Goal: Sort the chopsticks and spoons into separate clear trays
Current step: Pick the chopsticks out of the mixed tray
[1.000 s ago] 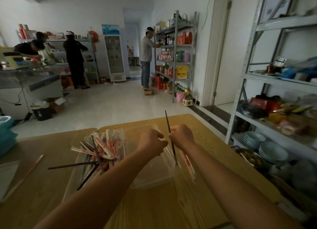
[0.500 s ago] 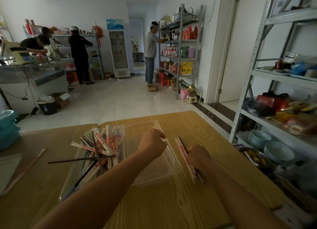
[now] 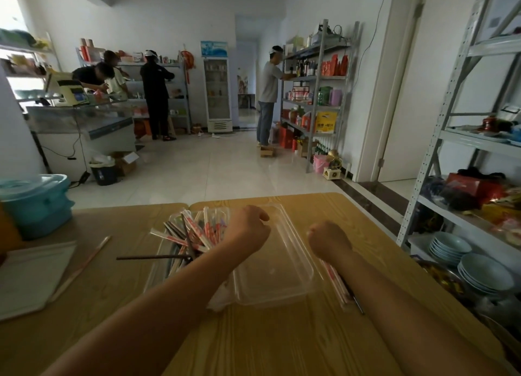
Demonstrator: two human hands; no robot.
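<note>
chopsticks (image 3: pixel 194 234) fill the left clear tray (image 3: pixel 158 274) — left hand (image 3: pixel 248 229) loosely curled, empty; right hand (image 3: pixel 328 239) fisted, contents hidden.

The right hand (image 3: pixel 328 239) is curled so its fingers are out of sight. Its forearm covers most of the wrapped chopsticks (image 3: pixel 335 282) beside the empty clear tray (image 3: pixel 282 280); the left forearm hides that tray's near-left corner.
</note>
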